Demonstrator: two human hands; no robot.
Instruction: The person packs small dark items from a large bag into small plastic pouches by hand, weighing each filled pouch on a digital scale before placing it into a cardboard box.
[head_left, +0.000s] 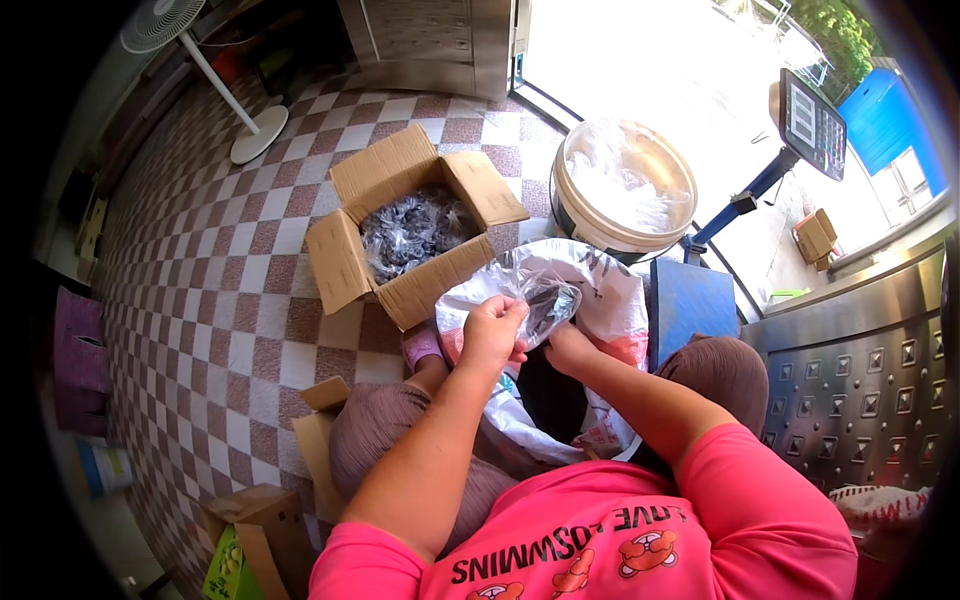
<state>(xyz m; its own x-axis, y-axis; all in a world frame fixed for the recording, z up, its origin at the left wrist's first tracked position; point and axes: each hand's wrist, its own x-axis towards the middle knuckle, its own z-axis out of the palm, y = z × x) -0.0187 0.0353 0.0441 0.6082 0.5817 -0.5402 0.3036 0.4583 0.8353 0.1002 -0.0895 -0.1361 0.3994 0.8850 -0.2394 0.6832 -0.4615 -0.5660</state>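
Note:
My left hand (491, 330) pinches the edge of a clear plastic bag (551, 304) with dark contents, held above the mouth of a white woven sack (619, 289). The sack stands between my knees with its rim rolled outward, and dark material (555, 394) shows inside it. Close to the bag's lower right side is my right hand (571, 351). Its fingers are hidden behind the bag and at the sack's mouth, so its grip does not show. Beyond the sack to the left, an open cardboard box (439, 279) holds several filled clear bags (420, 229).
A round plastic bucket (561, 199) of clear bags stands beyond the sack. To its right is a platform scale with a blue plate (694, 304) and a display (810, 124). More cardboard boxes (259, 504) sit at lower left. A metal door (847, 382) is at right, a fan (259, 135) farther back.

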